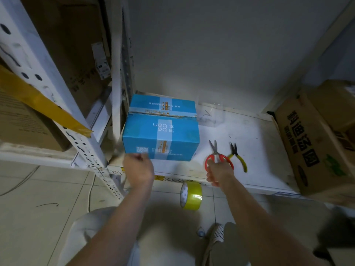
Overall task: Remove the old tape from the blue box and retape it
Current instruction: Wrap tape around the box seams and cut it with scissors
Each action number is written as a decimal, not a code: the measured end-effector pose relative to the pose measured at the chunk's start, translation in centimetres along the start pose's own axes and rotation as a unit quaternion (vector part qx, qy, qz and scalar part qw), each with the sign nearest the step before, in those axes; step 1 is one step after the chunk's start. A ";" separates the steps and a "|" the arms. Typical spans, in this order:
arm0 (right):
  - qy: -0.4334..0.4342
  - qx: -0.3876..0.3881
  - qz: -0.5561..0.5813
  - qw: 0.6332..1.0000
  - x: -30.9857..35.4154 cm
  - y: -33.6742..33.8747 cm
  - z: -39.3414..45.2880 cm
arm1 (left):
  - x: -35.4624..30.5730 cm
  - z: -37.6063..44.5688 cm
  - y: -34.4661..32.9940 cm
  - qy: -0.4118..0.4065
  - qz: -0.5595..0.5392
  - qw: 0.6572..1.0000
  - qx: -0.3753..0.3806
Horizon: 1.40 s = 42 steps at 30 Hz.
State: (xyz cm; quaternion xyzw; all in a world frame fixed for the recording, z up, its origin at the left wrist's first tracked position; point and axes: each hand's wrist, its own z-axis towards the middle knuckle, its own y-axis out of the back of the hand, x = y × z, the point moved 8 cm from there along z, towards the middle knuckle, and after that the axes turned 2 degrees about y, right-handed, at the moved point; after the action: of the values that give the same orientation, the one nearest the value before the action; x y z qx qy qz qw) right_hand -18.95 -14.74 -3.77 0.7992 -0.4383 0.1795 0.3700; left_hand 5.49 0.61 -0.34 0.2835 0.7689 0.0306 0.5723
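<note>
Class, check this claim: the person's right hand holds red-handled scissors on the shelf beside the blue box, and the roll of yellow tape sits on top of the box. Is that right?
Not quite. The right hand does hold the scissors beside the blue box, but the tape roll stands on the floor below the shelf edge, not on the box. The head view shows it.

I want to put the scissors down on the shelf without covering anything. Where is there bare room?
The widest bare patch of shelf lies between the pliers and the brown carton. A narrow strip runs along the front edge before the blue box. It is crowded between box and pliers, and behind by the clear tub.
</note>
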 end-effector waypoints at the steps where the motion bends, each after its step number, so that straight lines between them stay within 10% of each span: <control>1: -0.004 -0.007 -0.034 0.999 -1.4 0.0 -0.3 | 1.4 -1.4 -2.0 0.030 0.025 0.997 0.064; 4: -0.010 0.028 -0.075 0.997 -4.8 -1.5 -1.0 | 5.2 -4.7 -6.8 0.093 0.066 0.974 0.196; 10: -0.013 0.143 0.086 0.986 -5.9 -4.6 -1.7 | 7.1 -6.8 -9.6 0.132 0.109 0.958 0.231; 17: 0.089 -0.048 -0.010 0.995 -5.4 -1.3 1.4 | 7.3 -8.6 -12.5 0.237 0.012 0.937 0.258; 25: 0.143 -0.064 -0.086 0.984 -3.8 -1.4 1.8 | 7.5 -7.7 -12.9 0.313 0.004 0.911 0.268; 35: 0.058 0.004 0.013 0.998 -3.8 -2.0 1.8 | 5.1 -6.9 -12.6 0.173 0.141 0.955 0.194; 42: 0.016 0.020 0.145 0.989 -4.9 -3.0 2.3 | 5.0 -7.0 -13.0 0.217 0.080 0.943 0.241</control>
State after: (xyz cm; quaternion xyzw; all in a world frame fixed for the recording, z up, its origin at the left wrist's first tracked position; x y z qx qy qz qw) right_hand -19.24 -12.59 -9.59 0.7316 -0.5399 0.2530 0.3306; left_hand -6.94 -5.96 -7.12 0.4599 0.8337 -0.0493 0.3018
